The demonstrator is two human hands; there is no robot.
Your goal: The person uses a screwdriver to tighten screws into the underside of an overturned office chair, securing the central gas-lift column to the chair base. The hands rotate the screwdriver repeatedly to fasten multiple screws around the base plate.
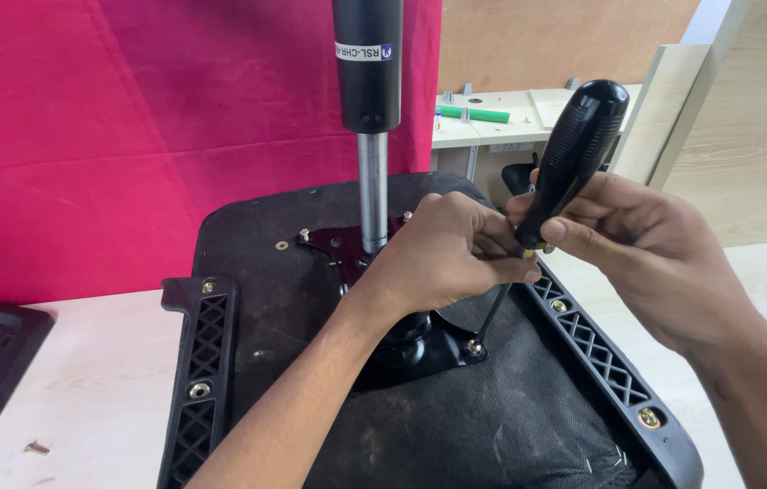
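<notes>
right hand point(646, 240): fingers closed round black-handled screwdriver point(574, 149)
tip: on silver screw point(473, 346) in black metal plate point(429, 349)
left hand point(442, 254): fingers curled, pinching shaft point(495, 312)

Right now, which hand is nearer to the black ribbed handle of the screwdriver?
Right. The right hand grips the black ribbed handle at its lower end. The left hand is just below it, at the thin metal shaft, not on the handle.
</notes>
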